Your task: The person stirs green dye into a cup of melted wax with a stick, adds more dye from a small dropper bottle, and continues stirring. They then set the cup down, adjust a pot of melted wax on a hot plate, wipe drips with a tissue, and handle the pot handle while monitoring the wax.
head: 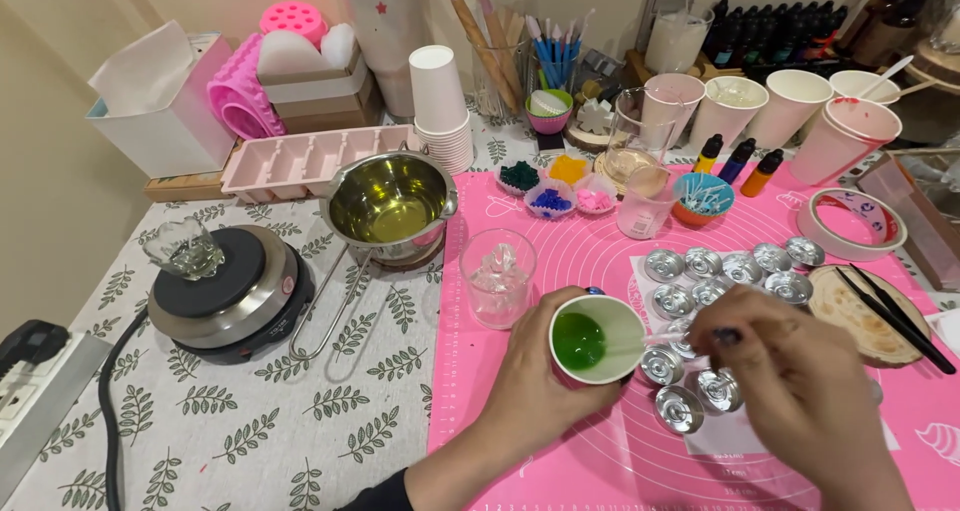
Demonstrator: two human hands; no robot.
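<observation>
My left hand (pixel 535 381) is wrapped around a white paper cup (pixel 598 338) tilted toward me, with bright green liquid in its bottom. It rests over the pink silicone mat (pixel 560 451). My right hand (pixel 790 381) pinches a thin clear stick (pixel 660 341) whose tip reaches into the cup. Just behind and under my right hand lie several small round silver tins (pixel 720 271) on a white sheet. A clear glass (pixel 498 276) with something clear inside stands just beyond the cup.
A steel pot (pixel 388 206) of yellow liquid sits left of the mat, beside a small hotplate (pixel 225 291) with a glass on it. Paper cups (pixel 790 106), dye bottles (pixel 738 161), a tape roll (pixel 850 221) and tweezers on a wood disc (pixel 880 311) fill the right.
</observation>
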